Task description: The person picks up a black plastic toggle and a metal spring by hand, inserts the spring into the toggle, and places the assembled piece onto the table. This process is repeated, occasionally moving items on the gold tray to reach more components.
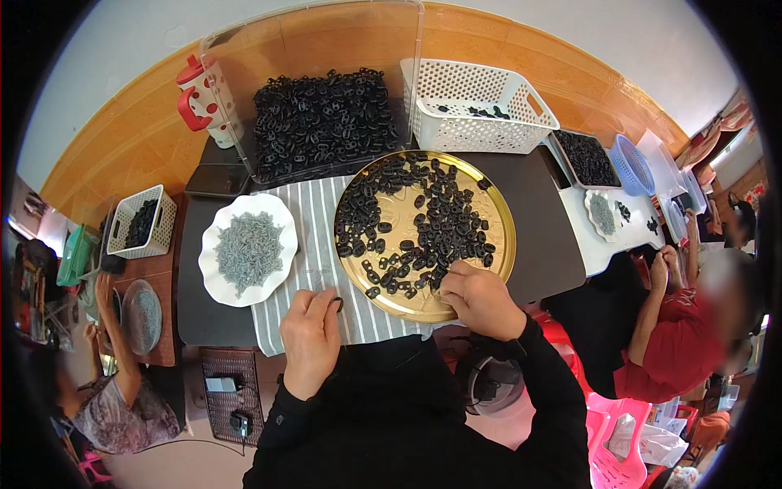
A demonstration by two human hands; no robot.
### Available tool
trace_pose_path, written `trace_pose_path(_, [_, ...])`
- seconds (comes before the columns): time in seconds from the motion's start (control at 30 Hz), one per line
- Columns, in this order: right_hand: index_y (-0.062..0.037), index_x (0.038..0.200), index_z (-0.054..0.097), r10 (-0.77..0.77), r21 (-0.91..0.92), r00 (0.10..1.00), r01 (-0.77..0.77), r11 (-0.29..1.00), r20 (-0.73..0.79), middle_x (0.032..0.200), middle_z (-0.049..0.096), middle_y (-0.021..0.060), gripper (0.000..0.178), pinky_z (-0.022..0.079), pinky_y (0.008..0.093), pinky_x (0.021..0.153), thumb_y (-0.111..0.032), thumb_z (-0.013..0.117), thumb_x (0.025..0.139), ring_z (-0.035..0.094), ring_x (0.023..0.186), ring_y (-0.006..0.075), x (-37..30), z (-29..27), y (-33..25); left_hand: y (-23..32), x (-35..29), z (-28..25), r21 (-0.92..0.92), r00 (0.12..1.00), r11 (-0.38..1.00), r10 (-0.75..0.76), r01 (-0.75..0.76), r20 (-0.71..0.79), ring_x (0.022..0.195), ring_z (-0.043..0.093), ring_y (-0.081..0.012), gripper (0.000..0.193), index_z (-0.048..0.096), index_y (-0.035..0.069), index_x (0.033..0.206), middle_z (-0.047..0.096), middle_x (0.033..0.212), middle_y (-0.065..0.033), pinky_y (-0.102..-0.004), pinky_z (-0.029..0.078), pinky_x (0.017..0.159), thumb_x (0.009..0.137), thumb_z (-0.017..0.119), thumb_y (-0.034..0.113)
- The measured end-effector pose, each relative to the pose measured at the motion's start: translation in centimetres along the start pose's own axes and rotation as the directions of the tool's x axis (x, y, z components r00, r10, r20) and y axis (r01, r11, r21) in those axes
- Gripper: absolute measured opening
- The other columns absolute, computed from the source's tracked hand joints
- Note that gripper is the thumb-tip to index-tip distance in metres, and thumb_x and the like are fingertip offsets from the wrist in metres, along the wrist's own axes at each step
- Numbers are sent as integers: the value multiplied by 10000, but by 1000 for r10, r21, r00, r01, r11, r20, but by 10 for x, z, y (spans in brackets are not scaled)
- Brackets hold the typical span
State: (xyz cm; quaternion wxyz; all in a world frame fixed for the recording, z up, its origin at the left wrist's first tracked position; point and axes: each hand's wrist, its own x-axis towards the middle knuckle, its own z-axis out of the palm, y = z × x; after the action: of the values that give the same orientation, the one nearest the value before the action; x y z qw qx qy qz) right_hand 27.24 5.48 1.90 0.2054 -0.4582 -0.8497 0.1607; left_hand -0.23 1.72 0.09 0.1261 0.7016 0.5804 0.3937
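My left hand (311,342) is closed in a pinch above the grey striped cloth (281,326), left of the round gold tray (508,244). A small black plastic piece (339,304) shows at its fingertips. My right hand (486,301) is closed over the tray's near right rim, beside the pile; whatever its fingers hold is hidden. Many black two-holed pieces (448,216) lie spread over the tray. To the left, a white scalloped plate (209,269) carries a heap of small silvery-grey parts (248,248) that look like screws.
Behind the tray stand a clear bin (236,147) heaped with black pieces and a white perforated basket (481,134). A red-and-white tumbler (199,102) is at the back left. Co-workers sit at the right (676,342) and left (122,407), beside their own tables.
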Motion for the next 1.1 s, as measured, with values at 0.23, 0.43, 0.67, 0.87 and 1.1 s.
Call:
trace_pose_path(0.23, [20, 785, 553, -71, -243, 987, 105, 964, 144, 750, 561, 173, 103, 495, 423, 582, -41, 582, 708, 600, 652, 345, 3, -1, -8, 26, 4, 6, -149, 994, 983, 109, -111, -24, 659, 600, -276, 173, 645, -43, 975, 577, 871, -145, -338, 472, 574, 804, 662, -23])
trace_pose_path(0.43, [13, 793, 542, -1, 143, 992, 19, 990, -127, 775, 582, 152, 57, 473, 403, 580, -2, 583, 756, 594, 654, 340, -3, 0, 5, 45, 7, 22, -218, 980, 959, 195, -183, 39, 722, 602, -309, 127, 643, -23, 911, 579, 830, -145, -379, 485, 614, 790, 670, 5])
trace_pose_path(0.67, [8, 872, 571, 181, 471, 950, -41, 881, -256, 784, 557, 123, 110, 449, 329, 588, 71, 598, 786, 579, 674, 264, -18, 6, -8, 69, 31, 50, 110, 922, 951, 245, -288, 301, 827, 549, -334, 124, 632, -8, 830, 539, 803, -149, -411, 454, 699, 751, 691, 67])
trace_pose_path(0.87, [15, 900, 596, 302, 664, 912, -45, 747, -278, 792, 539, 71, 126, 429, 265, 595, 99, 575, 809, 555, 693, 156, -28, 15, -4, 66, 36, 53, 146, 858, 903, 320, -405, 403, 813, 542, -339, 86, 591, -42, 765, 540, 809, -168, -406, 463, 707, 688, 600, -3])
trace_pose_path(1.1, [29, 925, 607, 316, 713, 913, -41, 700, -257, 836, 553, 33, 127, 470, 219, 638, 110, 536, 856, 574, 707, 80, -30, 17, -9, 79, 32, 61, 270, 823, 825, 349, -497, 448, 795, 551, -334, 106, 574, -50, 736, 544, 789, -175, -390, 484, 698, 639, 581, -8])
